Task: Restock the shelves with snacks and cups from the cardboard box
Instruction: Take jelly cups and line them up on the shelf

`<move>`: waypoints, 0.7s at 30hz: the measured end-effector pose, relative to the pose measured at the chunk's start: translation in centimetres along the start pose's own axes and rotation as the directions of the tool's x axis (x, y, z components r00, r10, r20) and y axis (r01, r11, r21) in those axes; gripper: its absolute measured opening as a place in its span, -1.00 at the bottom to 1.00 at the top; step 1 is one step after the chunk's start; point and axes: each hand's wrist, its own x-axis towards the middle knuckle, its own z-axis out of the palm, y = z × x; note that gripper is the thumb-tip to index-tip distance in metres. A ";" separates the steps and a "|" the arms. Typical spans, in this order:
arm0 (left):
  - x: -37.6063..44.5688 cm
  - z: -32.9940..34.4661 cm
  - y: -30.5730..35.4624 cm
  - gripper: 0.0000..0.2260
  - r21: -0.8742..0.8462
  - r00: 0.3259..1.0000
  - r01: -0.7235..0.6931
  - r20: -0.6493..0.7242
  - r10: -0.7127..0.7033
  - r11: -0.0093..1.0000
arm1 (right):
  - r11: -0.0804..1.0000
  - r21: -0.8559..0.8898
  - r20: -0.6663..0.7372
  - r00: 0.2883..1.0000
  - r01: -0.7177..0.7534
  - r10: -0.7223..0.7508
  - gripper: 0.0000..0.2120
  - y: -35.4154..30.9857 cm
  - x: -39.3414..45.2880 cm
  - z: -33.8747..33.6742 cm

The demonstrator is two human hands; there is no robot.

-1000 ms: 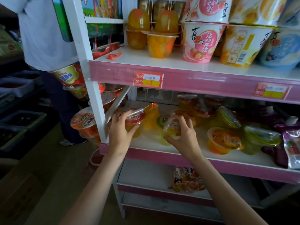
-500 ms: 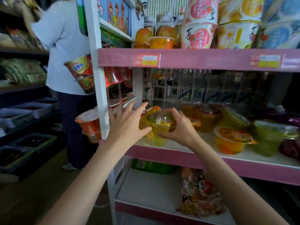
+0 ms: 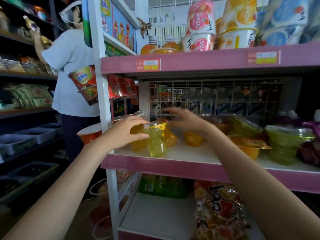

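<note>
On the middle shelf [image 3: 190, 154] of the pink-edged rack, near its left end, stood the yellow jelly cup [image 3: 155, 142], upright on the white board close to the front lip. My left hand [image 3: 125, 134] curved around that cup from the left, fingers and thumb spread and touching its side and its foil lid; whether I truly gripped it I cannot tell. My right hand [image 3: 186, 120] hovered just right of the cup and a little behind it, fingers loosely spread, holding nothing, blurred at the tips. Orange jelly cups [image 3: 193, 139] sat behind and right of the yellow cup. Further right of it lay green jelly cups [image 3: 284, 144] and a flat orange-lidded cup [image 3: 249, 146]. Above the yellow cup, on the upper shelf [image 3: 207, 61], stood tall pink and orange printed tubs [image 3: 199, 43]. Below it, on the lower shelf [image 3: 155, 215], lay a printed snack bag [image 3: 220, 210]. Well left of the cup, beyond the white upright, another person [image 3: 72, 70] in a pale shirt faced dark shelves.
</note>
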 end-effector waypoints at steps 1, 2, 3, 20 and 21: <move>0.1 0.1 -0.1 -0.51 -0.005 1.000 -0.004 0.000 0.004 1.000 | 0.997 -0.073 0.066 0.997 -0.028 0.033 -0.45 0.3 1.1 0.5; 0.2 0.2 -0.2 -0.51 -0.014 1.000 -0.004 -0.004 0.004 1.000 | 0.992 -0.112 0.121 0.990 -0.056 0.070 -0.41 1.0 2.3 1.0; 0.2 0.4 -0.3 -0.51 -0.022 1.000 -0.005 -0.012 0.005 1.000 | 0.988 -0.136 0.168 0.981 -0.078 0.101 -0.35 1.4 3.1 1.4; 0.1 1.4 -0.4 -0.53 0.019 0.990 -0.044 -0.132 0.046 0.999 | 0.959 -0.269 -0.389 0.921 -0.085 -0.027 -0.57 1.0 -1.8 1.3; 0.2 1.3 -0.4 -0.55 0.022 0.991 -0.047 -0.124 0.049 0.999 | 0.950 -0.292 -0.398 0.917 -0.110 -0.017 -0.56 0.9 -2.3 1.6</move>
